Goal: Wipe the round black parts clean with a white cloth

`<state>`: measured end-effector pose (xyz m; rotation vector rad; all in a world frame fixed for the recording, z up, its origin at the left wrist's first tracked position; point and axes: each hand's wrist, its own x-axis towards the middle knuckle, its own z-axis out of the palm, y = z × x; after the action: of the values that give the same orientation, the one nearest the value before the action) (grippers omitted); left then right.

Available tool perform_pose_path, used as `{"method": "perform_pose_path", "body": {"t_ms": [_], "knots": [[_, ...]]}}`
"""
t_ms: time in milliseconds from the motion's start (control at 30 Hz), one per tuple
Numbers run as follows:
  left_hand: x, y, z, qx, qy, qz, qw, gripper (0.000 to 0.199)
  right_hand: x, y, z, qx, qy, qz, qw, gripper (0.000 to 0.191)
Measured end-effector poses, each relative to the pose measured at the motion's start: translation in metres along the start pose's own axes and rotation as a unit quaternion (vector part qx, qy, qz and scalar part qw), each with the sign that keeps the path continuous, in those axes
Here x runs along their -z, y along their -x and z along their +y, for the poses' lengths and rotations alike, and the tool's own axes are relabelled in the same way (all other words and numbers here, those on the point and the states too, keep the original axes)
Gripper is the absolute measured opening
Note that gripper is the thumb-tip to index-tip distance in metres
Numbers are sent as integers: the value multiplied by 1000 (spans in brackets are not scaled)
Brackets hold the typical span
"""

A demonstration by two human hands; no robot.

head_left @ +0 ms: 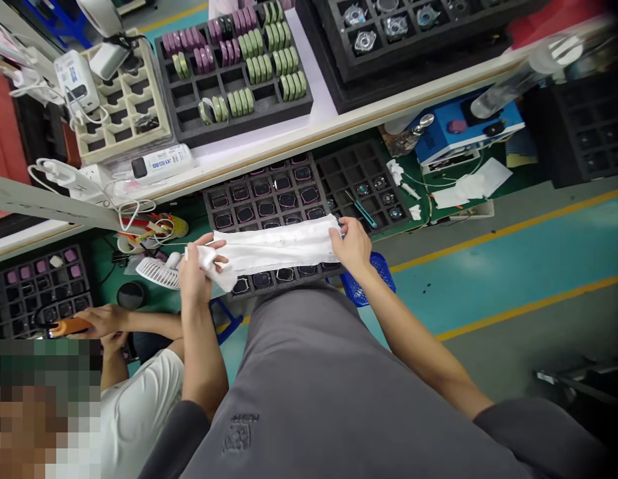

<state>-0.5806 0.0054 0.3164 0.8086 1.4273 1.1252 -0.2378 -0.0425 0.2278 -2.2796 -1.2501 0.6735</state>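
Note:
A long white cloth is stretched out flat between my two hands, with a few small dark specks on it. My left hand grips its left end, where the fabric is bunched and a loose part hangs down. At the other end, my right hand pinches the cloth between thumb and fingers. Beneath the cloth lies a black foam tray with several dark, watch-case-like parts in its compartments; the cloth hides part of it.
A co-worker's hand holds an orange-handled tool at left. Blue tweezers lie on a second black tray. A small white fan, a blue basket and a blue machine surround the tray. A shelf runs behind.

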Motion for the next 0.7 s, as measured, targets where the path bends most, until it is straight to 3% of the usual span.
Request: {"method": "perform_pose_path", "body": {"t_ms": [67, 167, 367, 500, 600, 700], "knots": [[-21, 8, -2, 14, 51, -10, 999, 55, -7, -17, -9, 8, 18, -14, 1000, 27], [-34, 16, -1, 22, 93, 1, 995, 53, -8, -32, -13, 24, 27, -28, 999, 8], [-38, 29, 2, 51, 165, -20, 985, 54, 9, -33, -11, 48, -7, 7, 999, 17], [-61, 38, 1, 80, 194, -43, 977, 53, 10, -12, -42, 102, -61, -10, 993, 27], [-81, 44, 2, 87, 207, -64, 972, 52, 12, 18, -81, 218, -132, -104, 961, 23], [-94, 49, 4, 63, 220, -66, 971, 51, 18, 42, -115, 354, -235, -186, 886, 25]]}}
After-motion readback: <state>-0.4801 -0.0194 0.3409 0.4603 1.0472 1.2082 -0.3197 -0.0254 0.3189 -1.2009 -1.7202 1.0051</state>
